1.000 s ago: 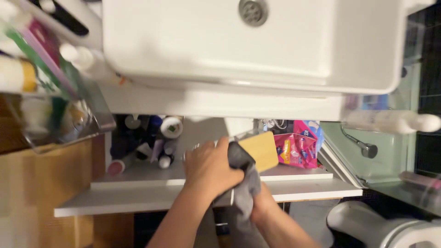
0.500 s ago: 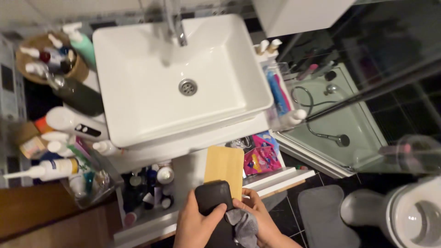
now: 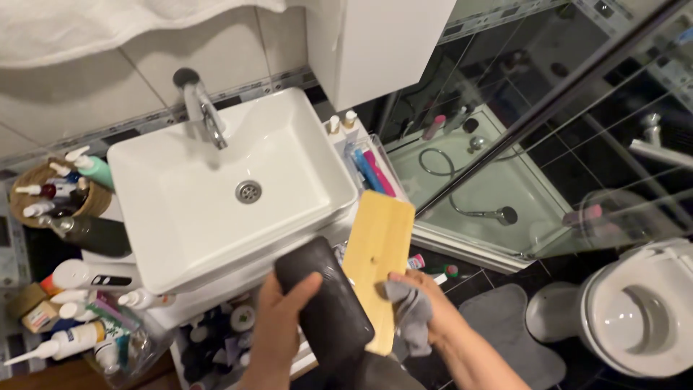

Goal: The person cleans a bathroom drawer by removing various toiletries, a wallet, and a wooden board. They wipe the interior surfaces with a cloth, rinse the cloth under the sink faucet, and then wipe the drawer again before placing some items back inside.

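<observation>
My left hand grips a black rounded oblong object that is lifted in front of the white sink. A light wooden board stands up behind it, and my right hand holds the board's lower right edge together with a crumpled grey cloth. Both hands are below the sink's front edge, above the open shelf under the basin.
A chrome tap rises behind the basin. Bottles and tubes crowd the counter on the left. A clear box with toothbrushes sits right of the sink. A shower tray, a grey mat and a toilet lie to the right.
My view has tilted up from the shelf under the sink to the whole basin. Both hands have lifted the black object and the wooden board higher; the cloth has shifted into my right hand.
</observation>
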